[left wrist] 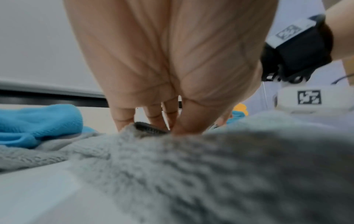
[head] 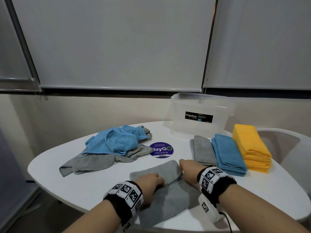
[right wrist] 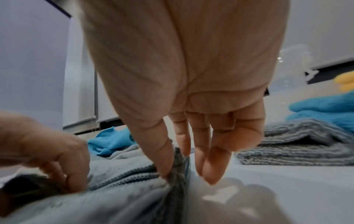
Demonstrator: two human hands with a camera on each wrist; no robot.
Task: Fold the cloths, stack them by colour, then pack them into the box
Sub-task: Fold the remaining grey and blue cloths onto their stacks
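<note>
**Both hands on the grey cloth at the near edge of the table**

From the head camera I see, far left on the white table (head: 55,175), the unfolded heap (head: 109,148) of blue cloths lying over grey ones. Just right of it sits a round purple sticker (head: 161,150).

In front of me, nearest the table's edge, lies the grey cloth (head: 168,195), partly folded, its far part doubled into a thicker band. My left hand (head: 149,181) rests on that fold toward its left end; my left wrist camera shows the fingers (left wrist: 124,119) and thumb pinching the cloth's edge. My right hand (head: 188,169) is at the fold's right end. In my right wrist camera the thumb (right wrist: 162,159) and forefinger pinch the hemmed edge (right wrist: 178,166), while the other fingers hang straight beside it, just above the table.

Right of my right hand stand the folded piles, side by side and touching: grey stack (head: 203,150), then blue stack (head: 228,155), then the taller yellow stack (head: 252,148). Behind the grey and blue piles stands the clear plastic box (head: 200,115), lid on, well apart from the cloth I hold.
</note>
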